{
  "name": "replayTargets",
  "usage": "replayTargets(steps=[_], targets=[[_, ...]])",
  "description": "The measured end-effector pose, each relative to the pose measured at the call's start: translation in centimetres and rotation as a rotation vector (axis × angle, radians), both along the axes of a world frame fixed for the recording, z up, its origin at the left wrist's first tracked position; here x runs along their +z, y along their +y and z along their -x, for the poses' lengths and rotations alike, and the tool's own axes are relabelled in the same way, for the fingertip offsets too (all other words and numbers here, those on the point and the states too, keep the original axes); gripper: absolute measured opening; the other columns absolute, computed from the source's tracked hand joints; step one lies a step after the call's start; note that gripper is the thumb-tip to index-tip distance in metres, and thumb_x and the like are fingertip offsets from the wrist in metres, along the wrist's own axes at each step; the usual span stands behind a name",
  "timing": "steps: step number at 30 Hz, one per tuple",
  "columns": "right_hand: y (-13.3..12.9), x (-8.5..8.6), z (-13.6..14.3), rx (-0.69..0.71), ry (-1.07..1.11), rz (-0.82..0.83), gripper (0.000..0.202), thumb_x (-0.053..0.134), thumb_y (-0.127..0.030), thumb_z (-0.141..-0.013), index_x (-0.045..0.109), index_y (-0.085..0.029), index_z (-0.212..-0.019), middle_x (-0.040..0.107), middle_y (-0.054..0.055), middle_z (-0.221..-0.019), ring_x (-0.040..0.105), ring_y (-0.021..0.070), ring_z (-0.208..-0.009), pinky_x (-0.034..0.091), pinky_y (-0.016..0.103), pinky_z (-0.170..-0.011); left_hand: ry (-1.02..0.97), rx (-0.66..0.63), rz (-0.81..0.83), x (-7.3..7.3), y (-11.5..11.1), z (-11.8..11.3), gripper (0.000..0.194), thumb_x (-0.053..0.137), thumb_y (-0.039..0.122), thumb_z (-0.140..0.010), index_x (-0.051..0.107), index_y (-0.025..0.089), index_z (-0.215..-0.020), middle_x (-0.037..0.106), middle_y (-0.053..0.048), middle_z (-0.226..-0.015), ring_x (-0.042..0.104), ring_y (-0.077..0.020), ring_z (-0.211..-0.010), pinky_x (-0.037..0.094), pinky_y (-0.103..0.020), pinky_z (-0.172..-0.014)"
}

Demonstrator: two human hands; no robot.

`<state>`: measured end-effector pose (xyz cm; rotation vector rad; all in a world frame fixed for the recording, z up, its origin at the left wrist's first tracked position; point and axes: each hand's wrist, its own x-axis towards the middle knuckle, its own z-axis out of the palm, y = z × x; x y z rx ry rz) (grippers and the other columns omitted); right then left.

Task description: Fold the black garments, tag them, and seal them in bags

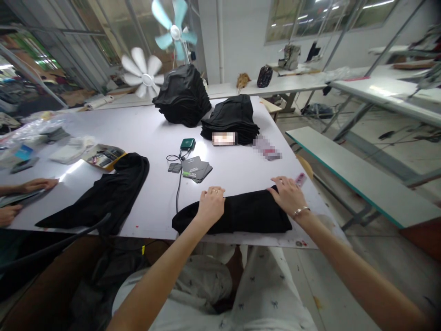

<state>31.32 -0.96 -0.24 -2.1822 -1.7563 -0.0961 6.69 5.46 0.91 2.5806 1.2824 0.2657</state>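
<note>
Folded black garment lying along near edge of white surface. Left hand over garment's left half, fingers bent, close together; right hand at far right corner, fingers slightly apart; cannot tell whether either clamps cloth. Grey cards beyond.

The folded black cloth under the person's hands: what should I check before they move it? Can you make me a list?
1. Left hand on the folded black cloth: ok, it touches the cloth left of its middle.
2. Right hand on the cloth: ok, it is at the right end.
3. Cloth resting on the smooth white table: ok, along its near edge.
4. Flat grey printed cards out of the way: ok, they lie apart, beyond the cloth.
5. Thin dark cable free of the cloth: cannot tell; it runs to the left end.
</note>
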Motion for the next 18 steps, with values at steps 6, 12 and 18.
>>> replayTargets(steps=[6, 12, 18], targets=[[-2.2, -1.3, 7.6, 0.457, -0.065, 0.04, 0.045, 0.03, -0.042, -0.088, 0.036, -0.028, -0.13, 0.039, 0.002, -0.134, 0.028, 0.0234, -0.125, 0.02, 0.045, -0.102, 0.024, -0.209, -0.03, -2.2, -3.7, -0.8, 0.054, 0.029, 0.046, -0.086, 0.03, 0.018, -0.132, 0.03, -0.008, -0.138, 0.02, -0.0252, -0.129, 0.01, -0.048, -0.105], [-2.4, -5.6, 1.6, 0.173, -0.132, 0.116, 0.055, 0.026, -0.053, -0.086, 0.029, -0.027, -0.134, 0.025, 0.004, -0.141, 0.017, 0.0254, -0.13, 0.016, 0.054, -0.1, 0.026, -0.212, 0.072, -3.2, -2.5, 0.2, 0.065, 0.022, 0.059, -0.083, 0.022, 0.02, -0.136, 0.021, -0.005, -0.142, 0.014, -0.0231, -0.131, 0.007, -0.048, -0.106], [-0.8, -4.2, -1.3, 0.137, -0.04, 0.142, 0.051, 0.029, -0.05, -0.086, 0.042, -0.022, -0.126, 0.034, 0.008, -0.136, 0.028, 0.0242, -0.126, 0.027, 0.044, -0.098, -0.003, -0.081, 0.291, -1.0, 1.0, -0.5, 0.043, 0.025, 0.045, -0.087, 0.047, 0.027, -0.119, 0.044, -0.005, -0.129, 0.034, -0.025, -0.12, 0.024, -0.049, -0.097]])
